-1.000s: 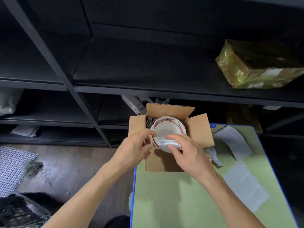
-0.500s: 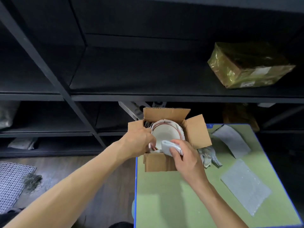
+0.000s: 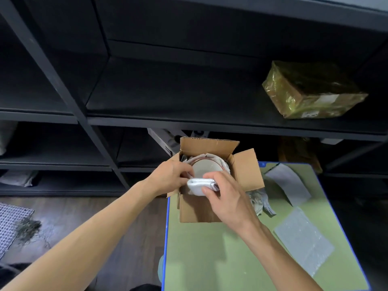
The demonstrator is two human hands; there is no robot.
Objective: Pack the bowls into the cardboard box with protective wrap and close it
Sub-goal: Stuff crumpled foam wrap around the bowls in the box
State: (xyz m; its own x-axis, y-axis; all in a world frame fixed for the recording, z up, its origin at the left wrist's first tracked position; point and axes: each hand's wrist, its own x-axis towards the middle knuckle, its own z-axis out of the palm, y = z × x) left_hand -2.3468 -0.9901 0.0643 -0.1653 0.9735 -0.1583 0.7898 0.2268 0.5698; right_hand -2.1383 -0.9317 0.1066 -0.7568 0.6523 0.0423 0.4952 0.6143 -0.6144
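While the brown cardboard box [image 3: 199, 211] stands with all its flaps open on the near-left corner of the green, blue-edged surface [image 3: 210, 259], both hands work at its mouth. A pale round bowl [image 3: 206, 169] sits inside the box, ringed by white wrapping paper that lines the walls. The right hand [image 3: 228, 198] holds a folded white foam wrap [image 3: 199, 184] at the near edge of the opening, just over the bowl's near rim, with its fingers [image 3: 212, 176] curled over the top of the fold and the thumb under it. The left hand [image 3: 168, 177] is at the box's left wall with its fingers bent inward toward the bowl's left rim. The fingertips are hidden, so I cannot tell whether they grip anything.

Just right of the box lies a crumpled wad of grey paper [image 3: 260, 202]. Farther right on the surface lie a flat grey sheet [image 3: 287, 183] and, nearer the camera, a sheet of clear bubble wrap [image 3: 302, 242], apart from each other. Behind the surface stands a black metal shelf [image 3: 168, 97] with a gold-film-wrapped parcel [image 3: 310, 91] on its right side.
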